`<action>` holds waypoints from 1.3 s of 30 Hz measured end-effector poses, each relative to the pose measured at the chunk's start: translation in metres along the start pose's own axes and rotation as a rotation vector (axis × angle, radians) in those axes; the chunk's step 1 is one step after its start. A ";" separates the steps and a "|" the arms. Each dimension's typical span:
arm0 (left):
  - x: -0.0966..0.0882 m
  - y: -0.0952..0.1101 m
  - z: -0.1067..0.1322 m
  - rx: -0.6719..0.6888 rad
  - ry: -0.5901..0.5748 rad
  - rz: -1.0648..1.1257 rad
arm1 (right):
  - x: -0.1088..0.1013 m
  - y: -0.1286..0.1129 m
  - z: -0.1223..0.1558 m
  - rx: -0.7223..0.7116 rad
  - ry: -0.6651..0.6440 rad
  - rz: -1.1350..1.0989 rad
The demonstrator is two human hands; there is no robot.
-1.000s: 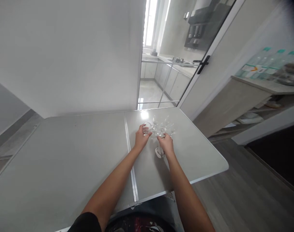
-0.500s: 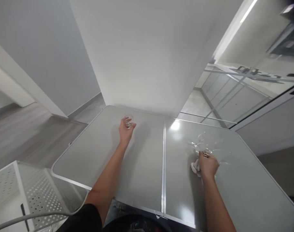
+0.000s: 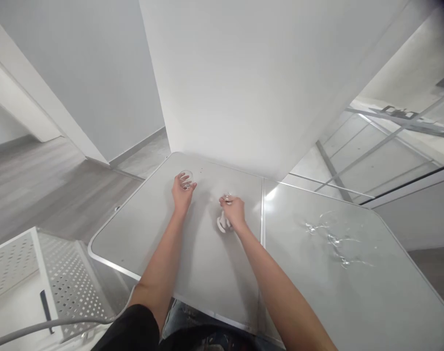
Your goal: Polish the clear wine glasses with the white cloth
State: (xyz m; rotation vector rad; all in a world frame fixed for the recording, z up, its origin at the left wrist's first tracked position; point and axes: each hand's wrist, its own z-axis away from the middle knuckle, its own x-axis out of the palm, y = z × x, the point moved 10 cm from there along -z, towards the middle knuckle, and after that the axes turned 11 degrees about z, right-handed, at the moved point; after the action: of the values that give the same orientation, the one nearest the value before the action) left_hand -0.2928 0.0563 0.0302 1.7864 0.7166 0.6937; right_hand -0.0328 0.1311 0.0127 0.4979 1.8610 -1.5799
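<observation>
Head view: we lean over grey table point(image 3: 141, 229)
Left hand point(image 3: 183, 192): our fingers curled round clear glass point(image 3: 186, 176)
Right hand point(image 3: 234, 213): fingers closed on small glass point(image 3: 227, 198), white cloth point(image 3: 222, 224) beneath

The gray table point(image 3: 207, 273) has clear glasses point(image 3: 333, 239) on it, far right of the right hand point(image 3: 233, 210).

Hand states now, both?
Left hand: closed on a glass.
Right hand: closed on a second glass, with a white object under the palm.
</observation>
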 end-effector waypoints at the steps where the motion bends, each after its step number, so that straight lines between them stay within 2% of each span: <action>1: -0.001 -0.002 -0.001 0.001 0.000 0.000 | 0.014 -0.010 -0.006 -0.002 -0.021 0.017; 3: -0.001 -0.006 -0.002 0.010 -0.007 -0.004 | 0.036 -0.025 -0.016 -0.007 -0.061 0.073; 6: 0.000 -0.010 -0.003 0.019 -0.023 -0.013 | 0.056 -0.038 -0.023 0.001 -0.110 0.148; 13: -0.003 -0.011 -0.003 0.045 -0.020 -0.070 | 0.082 -0.056 -0.026 -0.025 -0.138 0.215; 15: -0.007 -0.012 -0.002 0.035 -0.020 -0.118 | 0.082 -0.056 -0.023 -0.012 -0.137 0.207; 17: -0.014 -0.010 -0.001 0.015 0.012 -0.175 | 0.071 -0.052 -0.015 0.011 -0.115 0.179; 20: -0.032 0.010 0.007 0.065 0.178 -0.302 | 0.029 -0.038 0.010 0.006 -0.051 0.121; 21: -0.035 0.026 0.012 0.137 0.235 -0.343 | 0.010 -0.031 0.020 -0.010 -0.025 0.098; 24: -0.021 0.081 0.035 0.352 0.262 -0.378 | -0.058 0.009 0.061 0.021 0.071 0.048; 27: 0.021 0.132 0.072 0.491 0.123 -0.404 | -0.136 0.074 0.110 0.149 0.256 0.078; 28: 0.040 0.141 0.086 0.501 0.055 -0.384 | -0.159 0.100 0.126 0.208 0.313 0.102; 30: 0.086 0.146 0.119 0.500 -0.106 -0.312 | -0.204 0.154 0.158 0.357 0.442 0.151; 32: 0.145 0.127 0.155 0.377 -0.329 -0.181 | -0.242 0.203 0.182 0.492 0.545 0.204; 35: 0.251 0.074 0.219 0.042 -0.707 -0.001 | -0.286 0.263 0.195 0.660 0.608 0.258; 37: 0.311 0.053 0.258 -0.031 -0.839 0.006 | -0.303 0.294 0.188 0.714 0.585 0.228; 39: 0.358 0.038 0.283 -0.077 -0.882 0.004 | -0.312 0.315 0.178 0.738 0.596 0.145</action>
State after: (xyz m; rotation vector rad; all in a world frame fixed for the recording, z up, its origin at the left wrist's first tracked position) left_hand 0.1572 0.1424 0.0271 1.7856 0.0821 -0.1022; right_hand 0.4391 0.0589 -0.0182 1.5274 1.4966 -2.1484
